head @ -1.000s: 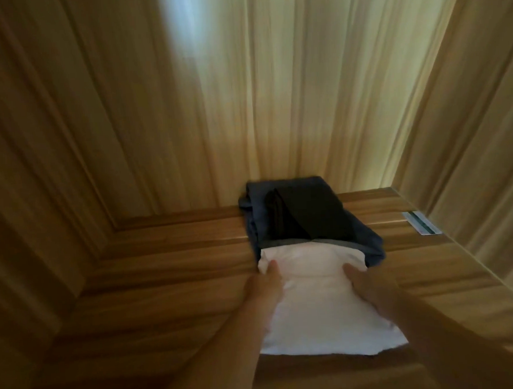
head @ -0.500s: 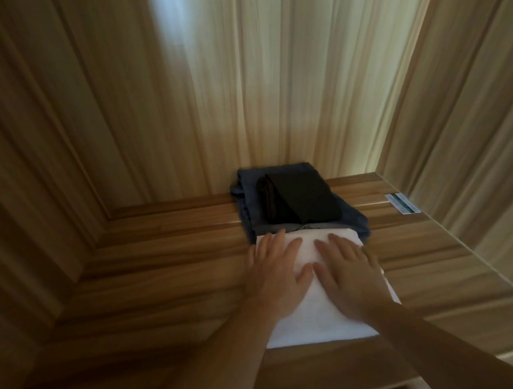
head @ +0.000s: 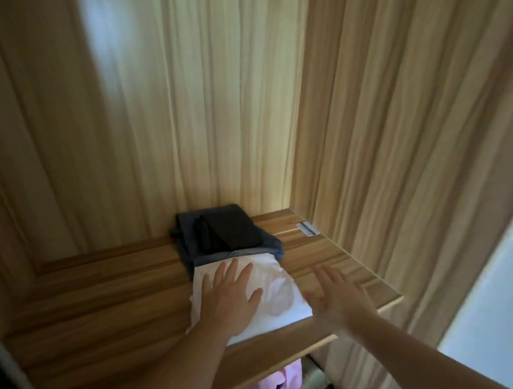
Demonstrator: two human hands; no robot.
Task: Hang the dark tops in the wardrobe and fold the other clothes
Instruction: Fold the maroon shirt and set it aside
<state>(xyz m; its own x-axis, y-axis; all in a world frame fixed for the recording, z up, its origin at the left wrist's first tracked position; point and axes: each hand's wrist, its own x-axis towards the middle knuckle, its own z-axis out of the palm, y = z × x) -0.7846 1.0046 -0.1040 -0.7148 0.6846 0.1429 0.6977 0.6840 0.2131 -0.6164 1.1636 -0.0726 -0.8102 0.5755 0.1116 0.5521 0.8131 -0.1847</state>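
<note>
Where the shelf [head: 106,289] cuts it off, pink cloth [head: 282,381]; left hand [head: 229,298] flat on white garment [head: 279,284], right hand [head: 339,296] blurred, spread.

A wardrobe compartment of streaked light-brown wood grain fills the view: a back panel [head: 217,122], a left side panel [head: 35,145] and a right side panel [head: 408,129]. A wooden shelf [head: 101,295] of the same grain spans it. Pale light glows at the back right corner of the shelf, where a small white label [head: 307,229] lies.
</note>
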